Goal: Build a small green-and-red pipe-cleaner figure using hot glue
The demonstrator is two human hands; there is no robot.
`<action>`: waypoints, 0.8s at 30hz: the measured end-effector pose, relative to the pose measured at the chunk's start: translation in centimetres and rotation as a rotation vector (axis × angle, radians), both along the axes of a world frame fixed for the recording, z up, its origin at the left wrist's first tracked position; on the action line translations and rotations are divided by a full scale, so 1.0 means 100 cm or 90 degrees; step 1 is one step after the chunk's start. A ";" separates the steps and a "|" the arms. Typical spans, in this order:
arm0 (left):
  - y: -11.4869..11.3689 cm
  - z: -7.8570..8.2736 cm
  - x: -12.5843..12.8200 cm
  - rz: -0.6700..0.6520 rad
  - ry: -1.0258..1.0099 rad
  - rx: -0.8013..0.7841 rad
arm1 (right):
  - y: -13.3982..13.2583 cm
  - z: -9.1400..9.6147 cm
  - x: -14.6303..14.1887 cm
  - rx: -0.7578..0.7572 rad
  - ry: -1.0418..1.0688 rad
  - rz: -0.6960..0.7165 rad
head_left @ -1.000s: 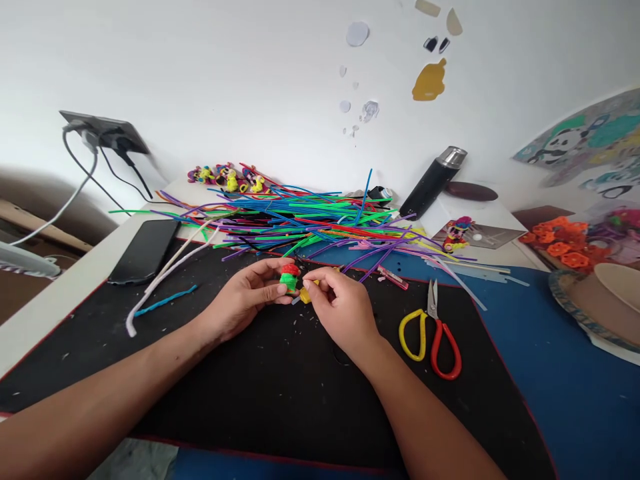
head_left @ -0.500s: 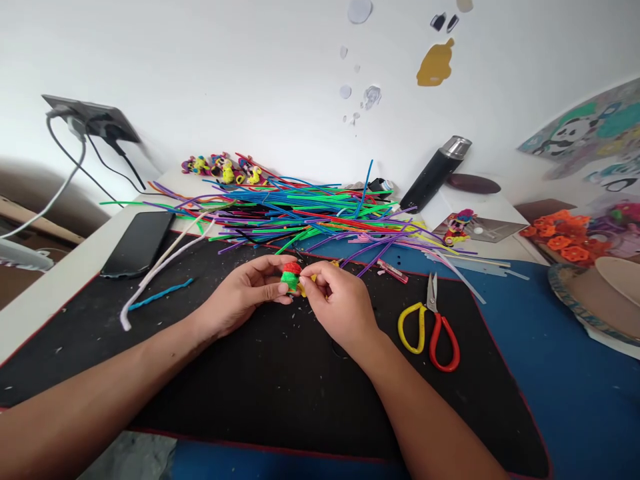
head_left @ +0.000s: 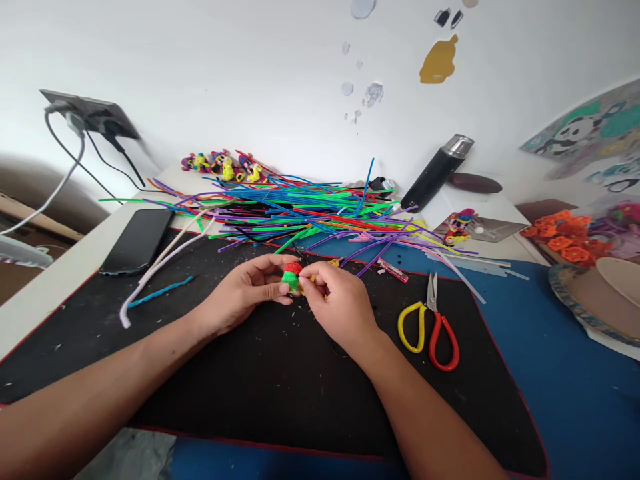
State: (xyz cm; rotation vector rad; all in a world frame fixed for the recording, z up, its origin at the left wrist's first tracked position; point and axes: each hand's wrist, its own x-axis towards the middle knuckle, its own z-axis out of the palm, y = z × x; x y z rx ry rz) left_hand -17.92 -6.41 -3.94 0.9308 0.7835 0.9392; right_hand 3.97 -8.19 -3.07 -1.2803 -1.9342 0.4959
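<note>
My left hand (head_left: 247, 293) pinches a small red and green pipe-cleaner figure (head_left: 291, 275) just above the black mat (head_left: 260, 393). My right hand (head_left: 340, 303) is closed beside it, its fingertips holding a short yellow pipe-cleaner piece (head_left: 314, 279) that touches the figure. Behind the hands lies a big heap of coloured pipe cleaners (head_left: 300, 213).
Scissors with one yellow and one red handle (head_left: 430, 327) lie right of my right hand. A phone (head_left: 136, 241), a white pipe cleaner (head_left: 155, 270) and a blue one (head_left: 160, 292) are at left. A black flask (head_left: 435, 172), small finished figures (head_left: 223, 165) and a woven plate (head_left: 595, 300) stand farther off.
My right hand has drawn closer to the figure, bringing the yellow piece against it. The left hand has stayed in place; the view shifted slightly.
</note>
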 end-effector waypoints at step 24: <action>0.003 0.009 -0.006 -0.037 0.066 -0.032 | -0.001 0.006 0.001 0.011 -0.096 0.024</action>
